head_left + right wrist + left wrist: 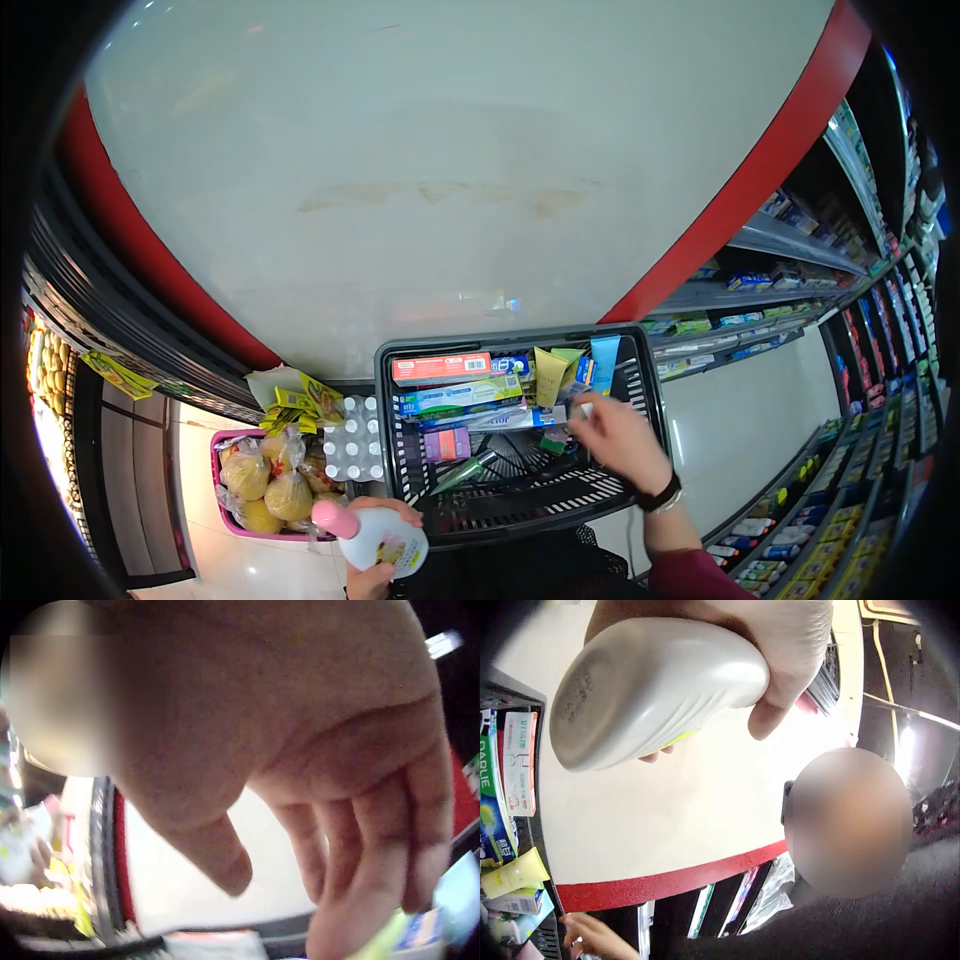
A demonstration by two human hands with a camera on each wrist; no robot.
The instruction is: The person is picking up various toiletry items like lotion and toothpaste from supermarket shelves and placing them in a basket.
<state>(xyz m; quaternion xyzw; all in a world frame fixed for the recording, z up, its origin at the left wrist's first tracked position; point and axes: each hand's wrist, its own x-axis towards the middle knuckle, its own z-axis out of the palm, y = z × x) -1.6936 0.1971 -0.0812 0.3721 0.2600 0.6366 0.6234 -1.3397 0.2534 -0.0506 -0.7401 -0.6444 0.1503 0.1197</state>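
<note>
In the head view my left hand (371,580) grips a white bottle (385,545) with a pink cap (335,520), just off the front left corner of the black shopping basket (520,530). The left wrist view shows the bottle's rounded base (585,705), fingers curled around its body. My right hand (622,440) hovers over the basket's right side, thumb apart from the loosely bent fingers, holding nothing. Close to its fingertips are a yellow-green tube (549,375), a light blue tube (604,362) and a small blue box (584,371).
Inside the basket lie toothpaste boxes (460,397), a purple box (447,444) and a green tube (463,472). To its left are white-capped bottles (353,440) and a pink basket (228,500) of bagged yellow fruit (288,497). A white panel (450,150) rises behind; stocked shelves (800,300) line the right.
</note>
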